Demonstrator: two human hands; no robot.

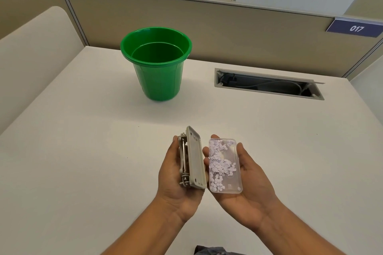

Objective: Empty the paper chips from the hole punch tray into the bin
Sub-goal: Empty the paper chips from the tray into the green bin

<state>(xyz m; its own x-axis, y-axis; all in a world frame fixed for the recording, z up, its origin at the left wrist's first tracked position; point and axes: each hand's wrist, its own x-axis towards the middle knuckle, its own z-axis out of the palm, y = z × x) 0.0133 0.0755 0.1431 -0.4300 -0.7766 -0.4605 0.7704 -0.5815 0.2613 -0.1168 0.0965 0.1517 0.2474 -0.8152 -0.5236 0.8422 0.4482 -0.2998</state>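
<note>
Head view, left hand [176, 174] gripping hole punch [192, 159], right hand [244, 188] cradling chip-filled tray [224, 165], bin [156, 62] beyond.

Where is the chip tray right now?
In the head view the clear tray, still full of paper chips, lies in the right hand, low and centre, beside the hole punch in the left hand, well short of the green bin.

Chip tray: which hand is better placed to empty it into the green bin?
Probably the right hand: it already holds the chip tray, off the punch in the left hand.
</note>
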